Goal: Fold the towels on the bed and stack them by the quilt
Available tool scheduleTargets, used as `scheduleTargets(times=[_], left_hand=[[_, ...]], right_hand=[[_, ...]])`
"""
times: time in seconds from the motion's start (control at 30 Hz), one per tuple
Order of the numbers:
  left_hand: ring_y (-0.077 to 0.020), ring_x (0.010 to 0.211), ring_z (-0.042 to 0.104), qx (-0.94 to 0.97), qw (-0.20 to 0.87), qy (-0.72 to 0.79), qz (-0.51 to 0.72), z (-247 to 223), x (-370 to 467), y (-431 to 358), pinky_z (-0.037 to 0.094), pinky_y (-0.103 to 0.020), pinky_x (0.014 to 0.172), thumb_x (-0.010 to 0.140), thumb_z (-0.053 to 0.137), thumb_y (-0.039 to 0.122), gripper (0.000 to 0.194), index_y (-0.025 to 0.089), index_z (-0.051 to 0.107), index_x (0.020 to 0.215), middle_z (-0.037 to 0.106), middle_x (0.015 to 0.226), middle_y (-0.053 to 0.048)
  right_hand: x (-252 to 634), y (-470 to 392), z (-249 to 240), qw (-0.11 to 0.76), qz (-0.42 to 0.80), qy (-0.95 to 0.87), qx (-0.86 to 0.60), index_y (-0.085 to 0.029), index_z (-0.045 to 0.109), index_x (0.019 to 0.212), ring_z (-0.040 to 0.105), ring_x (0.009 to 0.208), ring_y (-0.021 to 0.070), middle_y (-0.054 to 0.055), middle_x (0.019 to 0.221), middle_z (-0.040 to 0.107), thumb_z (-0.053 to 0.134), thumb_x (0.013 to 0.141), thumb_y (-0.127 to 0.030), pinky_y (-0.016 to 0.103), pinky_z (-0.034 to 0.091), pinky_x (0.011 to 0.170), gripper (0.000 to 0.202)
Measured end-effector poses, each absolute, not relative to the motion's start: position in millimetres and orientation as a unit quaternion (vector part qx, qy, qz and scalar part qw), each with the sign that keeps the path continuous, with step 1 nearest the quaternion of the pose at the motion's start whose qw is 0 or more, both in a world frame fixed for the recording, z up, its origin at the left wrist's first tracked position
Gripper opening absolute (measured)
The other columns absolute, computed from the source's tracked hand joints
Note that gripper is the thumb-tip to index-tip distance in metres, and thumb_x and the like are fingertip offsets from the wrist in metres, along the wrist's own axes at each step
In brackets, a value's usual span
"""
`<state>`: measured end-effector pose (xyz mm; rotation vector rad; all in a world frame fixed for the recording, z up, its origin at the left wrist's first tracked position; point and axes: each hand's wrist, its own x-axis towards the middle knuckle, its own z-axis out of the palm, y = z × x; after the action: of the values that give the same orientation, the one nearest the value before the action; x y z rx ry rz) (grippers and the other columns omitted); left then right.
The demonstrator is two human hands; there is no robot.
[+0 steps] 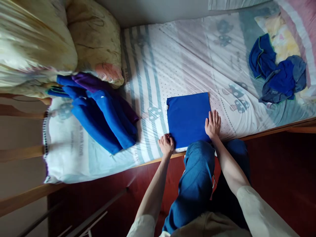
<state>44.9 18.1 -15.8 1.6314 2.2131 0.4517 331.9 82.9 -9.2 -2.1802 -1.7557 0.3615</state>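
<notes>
Press evenly to keep the blue cloth (189,120) flat on the bed (182,62), right hand (212,125) with released fingers at the right edge, left hand (166,144) curled at the near left corner, its grip unclear.

The flat square (189,121) is smooth, matt cloth; the sheet (182,65), wrinkled fabric; the bed rail (24,198), wood.

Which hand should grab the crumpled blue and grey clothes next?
Likely the right hand, nearer the crumpled blue and grey clothes. The left hand touches the left edge of the square blue cloth.
</notes>
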Motion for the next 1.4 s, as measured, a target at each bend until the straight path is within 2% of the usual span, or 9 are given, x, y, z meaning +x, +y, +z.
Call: scheduleTargets(times=[0.17,0.33,0.53,0.7,0.83,0.97,1.13,1.27,1.4], left_hand=[[-0.0327,0.121,0.061,0.625,0.161,0.749,0.150,-4,32,30,0.042,-0.049,0.106,0.096,0.043,0.025,0.034,0.018,0.064,0.123,0.068,0.127,-0.019],[-0.0319,0.161,0.028,0.776,0.192,0.582,0.149,13,52,107,0.027,-0.053,0.127,0.101,0.046,0.038,0.055,0.018,0.051,0.152,0.040,0.168,-0.018],[-0.0352,0.164,0.018,0.761,0.216,0.603,0.100,1,63,203,0.015,-0.059,0.133,0.104,0.044,0.057,0.077,0.009,0.034,0.163,0.027,0.174,-0.021],[-0.0433,0.163,0.015,0.695,0.221,0.684,0.015,-1,25,227,0.013,-0.065,0.131,0.106,0.046,0.051,0.080,-0.003,0.029,0.162,0.023,0.173,-0.027],[-0.0403,0.164,0.012,0.682,0.195,0.704,0.027,2,22,176,0.016,-0.062,0.132,0.107,0.042,0.047,0.076,0.000,0.025,0.165,0.019,0.174,-0.026],[-0.0325,0.165,0.012,0.691,0.224,0.680,0.099,-7,36,49,0.021,-0.057,0.132,0.108,0.033,0.047,0.071,0.009,0.026,0.168,0.021,0.175,-0.021],[-0.0322,0.165,0.017,0.714,0.244,0.646,0.117,-23,23,-92,0.025,-0.060,0.131,0.106,0.041,0.043,0.068,0.018,0.029,0.168,0.028,0.174,-0.018],[-0.0295,0.162,0.026,0.712,0.297,0.618,0.151,-35,2,-118,0.040,-0.051,0.125,0.100,0.047,0.035,0.064,0.020,0.041,0.162,0.037,0.170,-0.016],[-0.0336,0.150,0.048,0.678,0.344,0.624,0.179,-40,-6,-97,0.044,-0.052,0.122,0.092,0.052,0.037,0.052,0.017,0.063,0.138,0.052,0.159,-0.019]], right_hand=[[331,83,-14,0.158,0.132,-0.613,-0.762,-0.019,0.038,0.166,0.019,0.165,0.0266,0.014,0.176,0.027,0.032,0.108,-0.036,0.058,0.015,0.133,0.061],[330,84,-15,0.168,0.155,-0.605,-0.763,-0.021,0.034,0.168,0.016,0.166,0.0260,0.012,0.177,0.024,0.033,0.108,-0.036,0.058,0.012,0.134,0.062],[329,85,-12,0.176,0.174,-0.599,-0.762,-0.019,0.036,0.167,0.015,0.166,0.0262,0.012,0.177,0.023,0.032,0.108,-0.037,0.058,0.010,0.134,0.062],[328,86,-11,0.148,0.165,-0.607,-0.764,-0.020,0.034,0.168,0.014,0.166,0.0262,0.011,0.178,0.021,0.033,0.109,-0.037,0.055,0.009,0.134,0.062],[327,86,-13,0.131,0.156,-0.613,-0.763,-0.018,0.030,0.169,0.011,0.166,0.0271,0.012,0.179,0.017,0.033,0.109,-0.036,0.056,0.008,0.133,0.063],[339,87,-17,0.142,0.168,-0.629,-0.746,-0.017,0.030,0.169,0.014,0.165,0.0287,0.014,0.178,0.020,0.038,0.109,-0.038,0.056,0.011,0.132,0.064],[376,82,-4,0.109,0.243,-0.652,-0.710,-0.013,0.044,0.161,0.032,0.158,0.0305,0.017,0.171,0.036,0.059,0.099,-0.036,0.048,0.028,0.128,0.068],[394,55,23,0.025,0.252,-0.622,-0.741,-0.018,0.062,0.146,0.044,0.149,0.0304,0.014,0.161,0.051,0.067,0.091,-0.026,0.044,0.040,0.120,0.055],[399,19,41,-0.006,0.217,-0.592,-0.776,-0.022,0.072,0.132,0.054,0.139,0.0306,0.014,0.148,0.062,0.065,0.092,-0.022,0.041,0.047,0.109,0.040]])
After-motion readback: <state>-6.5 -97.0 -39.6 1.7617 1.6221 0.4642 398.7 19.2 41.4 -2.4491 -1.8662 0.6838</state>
